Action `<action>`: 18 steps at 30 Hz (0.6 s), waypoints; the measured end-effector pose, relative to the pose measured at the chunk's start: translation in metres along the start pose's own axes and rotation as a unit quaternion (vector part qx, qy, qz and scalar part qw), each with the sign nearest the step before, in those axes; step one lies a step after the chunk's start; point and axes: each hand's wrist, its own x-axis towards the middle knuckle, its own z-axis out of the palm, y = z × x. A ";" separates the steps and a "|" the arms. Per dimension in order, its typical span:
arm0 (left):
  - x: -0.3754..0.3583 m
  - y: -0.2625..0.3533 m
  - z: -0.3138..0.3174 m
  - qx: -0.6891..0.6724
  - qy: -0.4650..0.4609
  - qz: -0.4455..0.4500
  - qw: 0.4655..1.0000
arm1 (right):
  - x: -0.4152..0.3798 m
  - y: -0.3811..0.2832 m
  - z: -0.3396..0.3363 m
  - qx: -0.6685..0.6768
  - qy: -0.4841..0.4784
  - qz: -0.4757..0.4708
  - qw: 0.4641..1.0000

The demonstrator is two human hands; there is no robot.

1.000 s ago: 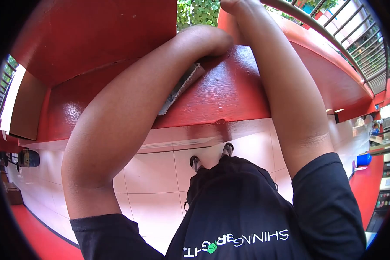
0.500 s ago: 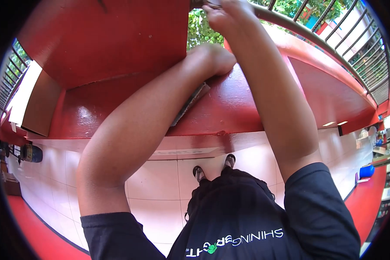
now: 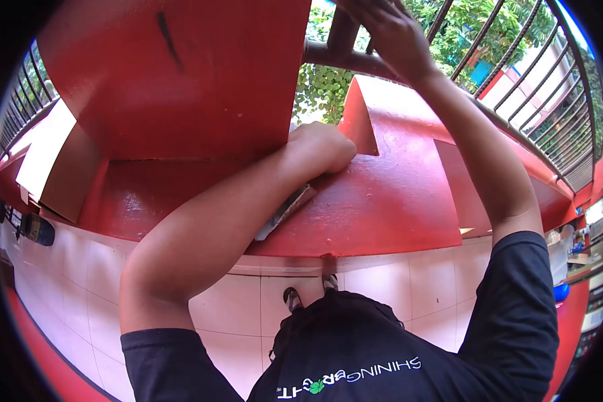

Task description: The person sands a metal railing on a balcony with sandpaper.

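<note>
My left hand (image 3: 325, 149) rests low on the red ledge (image 3: 395, 194), beside the lower edge of a red pillar (image 3: 181, 80). Its fingers are curled in, and whatever they may hold is hidden. Under that forearm a flat grey piece (image 3: 285, 213) lies on the ledge, partly covered. Higher up, my right hand (image 3: 395, 37) is raised near the dark metal railing (image 3: 345, 57). The fingers of this hand reach to the top edge of the view and are partly cut off.
A cardboard box (image 3: 60, 164) stands on the ledge at the left. Barred railing (image 3: 556, 100) curves along the right, with green leaves (image 3: 325, 90) behind it. Pale floor tiles (image 3: 382, 295) lie below the ledge. A dark round object (image 3: 39, 229) is at the far left.
The view has tilted upward, showing more of the railing. My right hand has shifted right, and its fingers look more stretched out. My left hand stays by the pillar's edge.
</note>
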 end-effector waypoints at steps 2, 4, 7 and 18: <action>-0.003 0.002 -0.005 0.000 -0.025 0.005 1.000 | -0.032 -0.012 0.030 0.007 -0.056 -0.128 0.990; -0.009 0.005 -0.011 0.007 -0.026 0.012 1.000 | -0.022 0.002 0.023 0.086 0.004 -0.117 0.989; -0.001 -0.001 -0.002 -0.007 -0.012 0.011 1.000 | -0.003 0.041 0.027 -0.058 0.005 -0.066 0.996; 0.004 -0.002 0.001 -0.015 -0.013 -0.029 0.999 | -0.028 0.013 0.024 0.097 0.001 -0.204 0.974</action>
